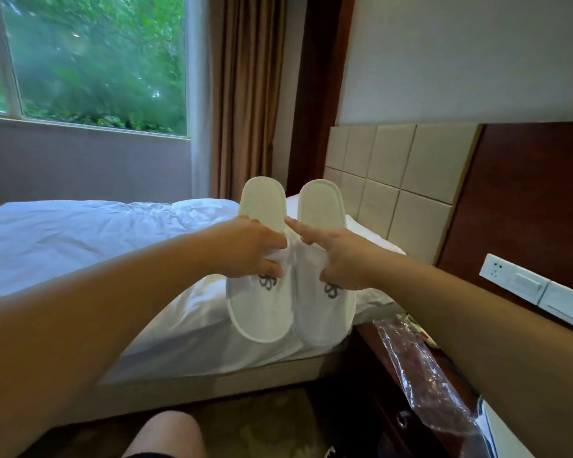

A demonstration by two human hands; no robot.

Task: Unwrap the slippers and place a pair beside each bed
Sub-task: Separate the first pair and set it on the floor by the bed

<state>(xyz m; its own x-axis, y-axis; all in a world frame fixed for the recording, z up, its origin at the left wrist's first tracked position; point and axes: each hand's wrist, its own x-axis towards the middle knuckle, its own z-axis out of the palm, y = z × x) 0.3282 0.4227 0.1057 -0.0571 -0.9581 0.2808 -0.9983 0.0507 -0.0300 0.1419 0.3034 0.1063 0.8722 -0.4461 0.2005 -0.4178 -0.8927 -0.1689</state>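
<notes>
Two white unwrapped slippers with grey logos are held up side by side in front of me, toes pointing down. My left hand (250,249) grips the left slippers' one (262,312) by its upper band. My right hand (341,259) pinches the right slipper (326,315) at its band, forefinger stretched toward the left hand. Behind them lies a bed (80,246) with white sheets and a beige padded headboard (394,180). An empty clear plastic wrapper (420,371) lies on the dark wooden nightstand (374,358) at the lower right.
A window (90,61) and brown curtain (245,94) stand behind the bed. A white switch panel (530,289) is on the wood wall at right. Patterned carpet (262,421) runs between bed and nightstand. My knee (166,434) shows at the bottom.
</notes>
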